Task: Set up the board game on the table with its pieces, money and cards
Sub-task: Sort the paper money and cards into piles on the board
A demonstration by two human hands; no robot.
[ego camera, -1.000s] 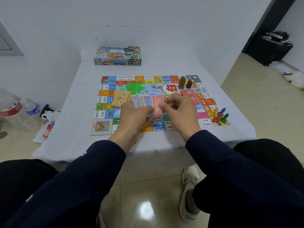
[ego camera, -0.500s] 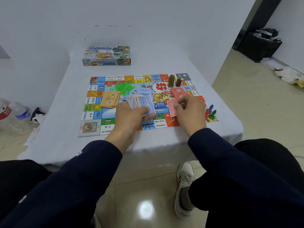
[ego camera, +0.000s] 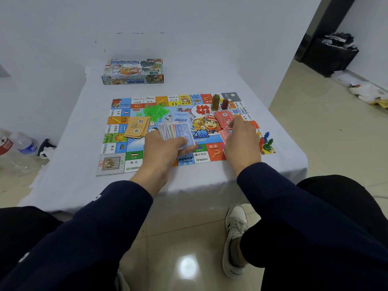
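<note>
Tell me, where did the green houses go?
The green houses sit in a pile on the board's far left part, just beyond the tan cards.

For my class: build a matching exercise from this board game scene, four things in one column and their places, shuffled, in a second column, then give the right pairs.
Things
1. game box
2. green houses
3. fanned paper money
4. coloured pawns

Places
A. at the board's right edge
B. held in the left hand
C. on the table behind the board
D. heaped on the board beyond the tan cards

Pairs: 1-C, 2-D, 3-B, 4-A
</note>
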